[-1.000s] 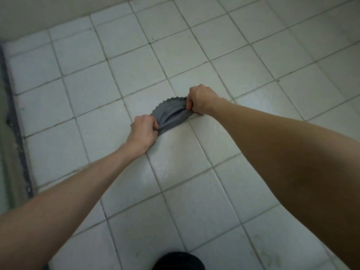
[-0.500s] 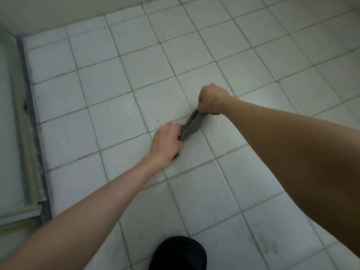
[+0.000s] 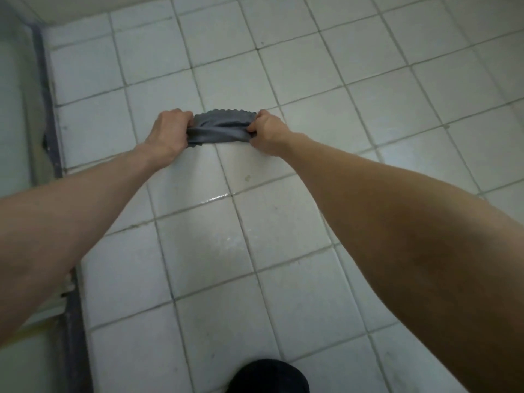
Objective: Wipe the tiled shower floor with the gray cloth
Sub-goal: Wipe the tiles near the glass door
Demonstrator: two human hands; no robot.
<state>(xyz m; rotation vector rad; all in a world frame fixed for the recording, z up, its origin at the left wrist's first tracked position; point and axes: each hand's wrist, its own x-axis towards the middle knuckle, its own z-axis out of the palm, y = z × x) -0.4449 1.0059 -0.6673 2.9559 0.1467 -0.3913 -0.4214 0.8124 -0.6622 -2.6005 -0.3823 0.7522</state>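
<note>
left hand (image 3: 167,134): fist closed tight around the left end of the cloth, knuckles facing the camera, fingers curled under so you can't really see the tips

right hand (image 3: 266,131): same deal on the other end, fingers clamped shut on the bunched fabric, thumb side up

cloth (image 3: 219,127): gray, pulled out into a band between the two fists, wrinkly in the middle, with a scalloped edge poking out on the far side of the fingers. It's down at the floor, but can't tell how much of it actually touches

floor (image 3: 283,228): pale square tiles with dark grout, shiny wet-looking patch on the near side of the fingers, small yellowish spot there too

dark strip (image 3: 49,131): runs along the floor edge, well off to the left of the left fist

black thing (image 3: 268,375): bottom edge of frame, near side, can't tell what it is
</note>
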